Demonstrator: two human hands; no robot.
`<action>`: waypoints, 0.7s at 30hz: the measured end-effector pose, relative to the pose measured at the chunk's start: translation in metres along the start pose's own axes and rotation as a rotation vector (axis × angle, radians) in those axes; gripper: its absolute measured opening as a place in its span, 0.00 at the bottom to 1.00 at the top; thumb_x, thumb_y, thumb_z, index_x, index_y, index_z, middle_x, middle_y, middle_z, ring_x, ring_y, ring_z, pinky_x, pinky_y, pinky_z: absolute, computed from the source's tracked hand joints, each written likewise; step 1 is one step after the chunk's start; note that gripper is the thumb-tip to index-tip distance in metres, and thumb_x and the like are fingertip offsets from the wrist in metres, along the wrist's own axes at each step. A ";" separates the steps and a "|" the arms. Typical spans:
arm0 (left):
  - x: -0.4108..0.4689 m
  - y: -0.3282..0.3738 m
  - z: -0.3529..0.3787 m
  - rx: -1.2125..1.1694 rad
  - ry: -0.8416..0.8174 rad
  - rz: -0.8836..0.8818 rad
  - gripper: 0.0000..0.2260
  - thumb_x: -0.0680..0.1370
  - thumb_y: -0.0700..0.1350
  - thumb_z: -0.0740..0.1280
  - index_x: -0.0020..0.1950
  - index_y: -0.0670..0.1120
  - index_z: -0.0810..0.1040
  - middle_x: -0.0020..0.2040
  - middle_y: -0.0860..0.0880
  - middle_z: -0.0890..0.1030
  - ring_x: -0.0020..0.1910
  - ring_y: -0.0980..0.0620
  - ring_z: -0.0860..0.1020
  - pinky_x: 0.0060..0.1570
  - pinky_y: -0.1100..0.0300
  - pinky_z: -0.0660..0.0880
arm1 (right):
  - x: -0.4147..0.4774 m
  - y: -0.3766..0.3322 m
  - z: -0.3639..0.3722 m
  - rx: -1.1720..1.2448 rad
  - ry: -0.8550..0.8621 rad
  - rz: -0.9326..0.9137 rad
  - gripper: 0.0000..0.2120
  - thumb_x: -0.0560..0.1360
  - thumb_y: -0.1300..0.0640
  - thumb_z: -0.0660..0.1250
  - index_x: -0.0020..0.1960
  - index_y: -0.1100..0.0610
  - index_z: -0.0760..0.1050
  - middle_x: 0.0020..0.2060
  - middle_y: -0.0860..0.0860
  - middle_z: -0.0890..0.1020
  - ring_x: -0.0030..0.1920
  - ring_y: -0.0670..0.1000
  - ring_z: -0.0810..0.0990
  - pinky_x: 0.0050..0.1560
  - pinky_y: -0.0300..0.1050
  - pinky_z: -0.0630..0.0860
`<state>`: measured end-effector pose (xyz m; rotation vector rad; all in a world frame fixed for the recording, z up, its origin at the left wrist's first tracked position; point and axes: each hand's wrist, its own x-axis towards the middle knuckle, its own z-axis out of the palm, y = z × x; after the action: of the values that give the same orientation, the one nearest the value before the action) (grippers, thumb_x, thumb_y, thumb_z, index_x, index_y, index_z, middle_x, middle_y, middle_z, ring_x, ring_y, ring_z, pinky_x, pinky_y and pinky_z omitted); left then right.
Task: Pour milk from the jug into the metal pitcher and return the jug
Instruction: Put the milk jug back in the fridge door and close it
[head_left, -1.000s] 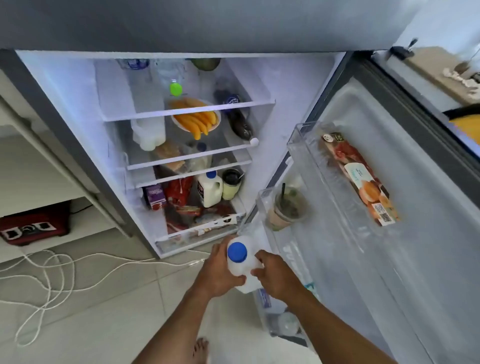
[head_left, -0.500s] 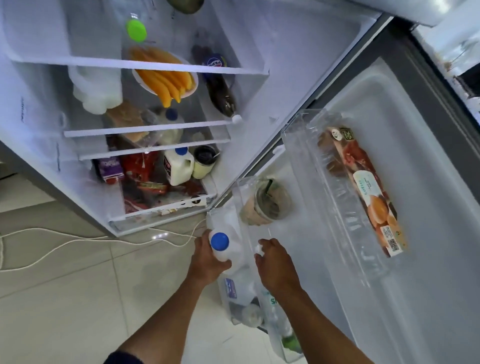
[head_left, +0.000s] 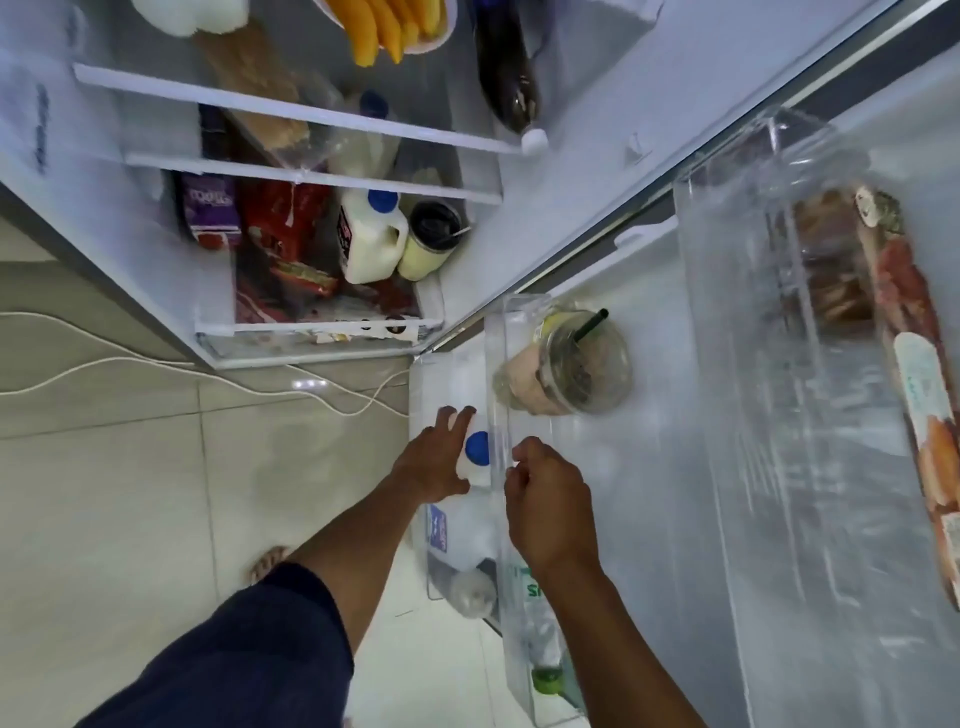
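Observation:
The white milk jug (head_left: 478, 470) with a blue cap stands low in the fridge door's bottom bin (head_left: 423, 384), mostly hidden by my hands and the clear bin above. My left hand (head_left: 434, 460) grips its left side, fingers spread along the top. My right hand (head_left: 545, 499) hovers at the jug's right with curled fingers beside a white part near the clear bin wall; whether it grips is hidden. The metal pitcher is not in view.
The open fridge (head_left: 322, 343) holds a second milk jug (head_left: 371, 239), a jar, a dark bottle and packets. The door's upper bins carry an iced drink cup (head_left: 566, 364) and a biscuit pack (head_left: 883, 312). Bottles (head_left: 467, 587) lie beside the jug. White cables (head_left: 156, 358) cross the tiled floor.
The jug has gone down and forward from in front of the door into the bottom bin. My right hand has come off its body, and my view has dropped closer.

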<state>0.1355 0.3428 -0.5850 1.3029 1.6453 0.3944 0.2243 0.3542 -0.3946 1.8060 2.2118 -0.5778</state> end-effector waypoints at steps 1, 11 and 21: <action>0.006 0.001 0.004 0.053 0.000 0.001 0.51 0.68 0.48 0.78 0.81 0.49 0.47 0.79 0.44 0.52 0.61 0.40 0.76 0.54 0.51 0.77 | 0.001 0.001 0.001 0.003 0.001 0.004 0.05 0.79 0.58 0.64 0.54 0.55 0.75 0.48 0.51 0.81 0.47 0.50 0.81 0.50 0.41 0.78; 0.028 0.003 0.035 0.389 -0.094 -0.057 0.43 0.72 0.50 0.74 0.78 0.46 0.51 0.76 0.41 0.56 0.62 0.39 0.73 0.46 0.53 0.72 | 0.005 0.002 0.007 -0.008 0.058 0.029 0.05 0.79 0.57 0.62 0.54 0.53 0.75 0.50 0.50 0.82 0.48 0.53 0.81 0.52 0.48 0.79; 0.009 -0.006 0.016 0.321 -0.125 -0.087 0.48 0.75 0.60 0.69 0.81 0.50 0.39 0.81 0.42 0.50 0.69 0.38 0.72 0.60 0.46 0.73 | 0.008 0.000 0.003 0.025 -0.020 0.075 0.13 0.70 0.64 0.72 0.50 0.53 0.73 0.45 0.50 0.81 0.45 0.53 0.81 0.49 0.47 0.80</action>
<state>0.1458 0.3442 -0.6013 1.4513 1.6987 -0.0065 0.2222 0.3602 -0.4010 1.8784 2.1226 -0.6084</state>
